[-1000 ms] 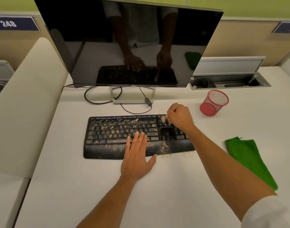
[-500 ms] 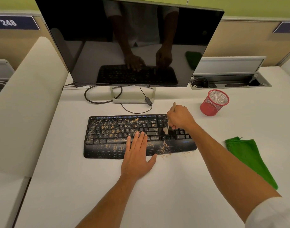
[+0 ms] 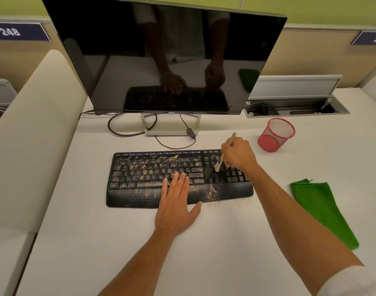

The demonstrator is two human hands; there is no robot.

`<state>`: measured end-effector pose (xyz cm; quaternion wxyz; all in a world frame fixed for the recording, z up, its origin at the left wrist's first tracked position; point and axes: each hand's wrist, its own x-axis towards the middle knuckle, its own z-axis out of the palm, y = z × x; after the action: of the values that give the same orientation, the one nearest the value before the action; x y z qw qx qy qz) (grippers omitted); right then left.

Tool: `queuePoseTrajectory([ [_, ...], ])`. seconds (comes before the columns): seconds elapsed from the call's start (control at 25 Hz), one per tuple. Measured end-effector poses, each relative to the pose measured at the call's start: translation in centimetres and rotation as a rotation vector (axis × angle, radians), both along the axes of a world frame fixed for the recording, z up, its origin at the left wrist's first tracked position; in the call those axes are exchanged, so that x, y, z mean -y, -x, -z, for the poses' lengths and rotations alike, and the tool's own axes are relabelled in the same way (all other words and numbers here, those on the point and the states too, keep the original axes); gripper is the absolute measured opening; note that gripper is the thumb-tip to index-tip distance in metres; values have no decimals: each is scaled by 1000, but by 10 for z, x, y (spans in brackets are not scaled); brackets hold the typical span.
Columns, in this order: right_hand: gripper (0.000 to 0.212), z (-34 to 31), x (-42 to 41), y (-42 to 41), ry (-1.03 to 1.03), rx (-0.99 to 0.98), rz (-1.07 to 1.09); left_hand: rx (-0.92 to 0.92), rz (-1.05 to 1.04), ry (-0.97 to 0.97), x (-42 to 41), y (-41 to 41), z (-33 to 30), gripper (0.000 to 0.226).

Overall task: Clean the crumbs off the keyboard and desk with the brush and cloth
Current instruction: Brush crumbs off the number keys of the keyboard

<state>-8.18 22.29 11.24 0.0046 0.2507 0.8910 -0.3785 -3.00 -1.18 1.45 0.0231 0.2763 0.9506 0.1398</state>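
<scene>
We are gripping the brush (image 3: 222, 155) in our right hand (image 3: 238, 155), its bristles touching the keys at the right of the crumb-covered keyboard (image 3: 140, 178). Our left hand (image 3: 176, 201) is lying flat, fingers straight, on the keyboard's near edge. The green cloth (image 3: 319, 208) is lying on the desk (image 3: 118, 242), right of the keyboard.

Brush (image 3: 225, 153) mid-handle hidden inside right hand (image 3: 238, 155); only wooden end and pale bristles show. Left hand (image 3: 176, 205) covers part of keyboard (image 3: 140, 182) palm rest and a few keys. Key legends too small to read. Monitor (image 3: 161, 56) top edge cut by frame. Right wall label (image 3: 369, 38) cut at right edge, number incomplete. Cable box (image 3: 298, 108) contents dark, unclear. Right sleeve (image 3: 351, 283) cut at bottom corner.
</scene>
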Motion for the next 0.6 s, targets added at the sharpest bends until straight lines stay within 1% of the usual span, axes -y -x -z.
queuePoseTrajectory([
  [0.08,45,3,-2,-2,-22,-84,70,1,1,-2,0,0,-1,83],
  [0.16,54,9,-2,-3,-52,-100,50,-4,-2,-9,0,0,-1,83],
  [0.2,54,9,-1,-3,-36,-90,39,-4,-3,-11,0,0,0,83],
  [0.32,44,12,-4,7,23,-92,-7,-20,-7,-25,0,-1,1,82],
  [0.44,31,14,1,10,-49,-120,-29,-14,-5,-18,-1,0,1,82],
  [0.6,26,19,7,1,-64,-251,28,-16,-9,-25,0,0,1,82],
])
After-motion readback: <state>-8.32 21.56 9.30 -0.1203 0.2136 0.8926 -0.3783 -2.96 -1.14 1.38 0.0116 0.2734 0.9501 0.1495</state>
